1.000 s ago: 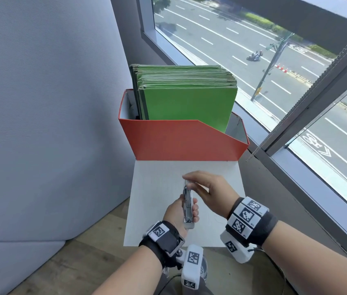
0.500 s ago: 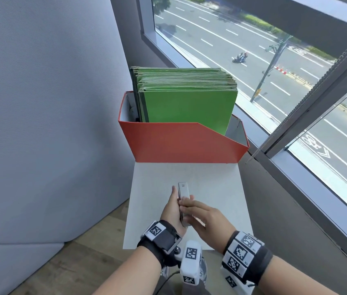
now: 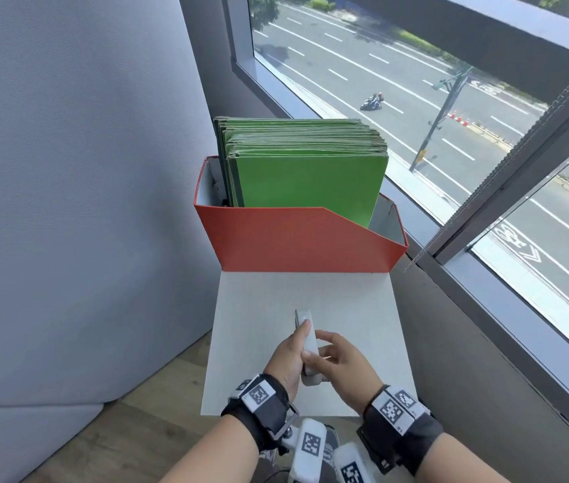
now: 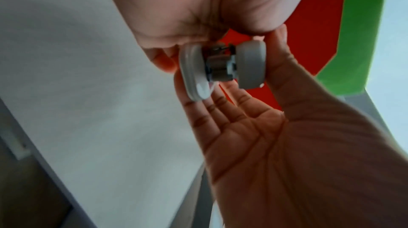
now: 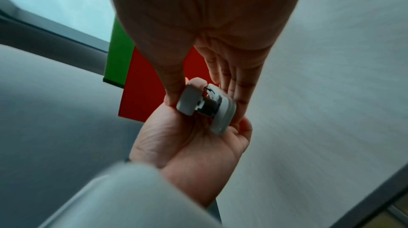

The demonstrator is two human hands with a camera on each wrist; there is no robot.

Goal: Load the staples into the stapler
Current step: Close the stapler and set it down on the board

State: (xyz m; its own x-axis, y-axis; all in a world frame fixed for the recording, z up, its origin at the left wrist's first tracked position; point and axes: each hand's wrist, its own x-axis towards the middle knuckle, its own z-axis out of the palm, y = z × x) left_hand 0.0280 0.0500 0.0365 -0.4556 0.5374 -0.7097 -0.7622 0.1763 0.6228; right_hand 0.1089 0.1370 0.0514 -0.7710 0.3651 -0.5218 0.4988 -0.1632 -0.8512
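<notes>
A small grey stapler is held above the white board, its nose pointing away from me. My left hand grips it from the left, thumb lying along its top. My right hand pinches its near end. In the left wrist view the stapler shows end-on: grey top and base slightly apart with metal between, the right hand holding it by thumb and fingers below my left hand. The right wrist view shows the same stapler. No loose staples are visible.
A red file box full of green folders stands at the far edge of the white board. A grey partition closes the left side; a window sill and frame run along the right. Wooden desk shows at the near left.
My right hand slid from the stapler's far tip back along it to its near end. The left hand kept hold, and the stapler now lies flatter and closed down.
</notes>
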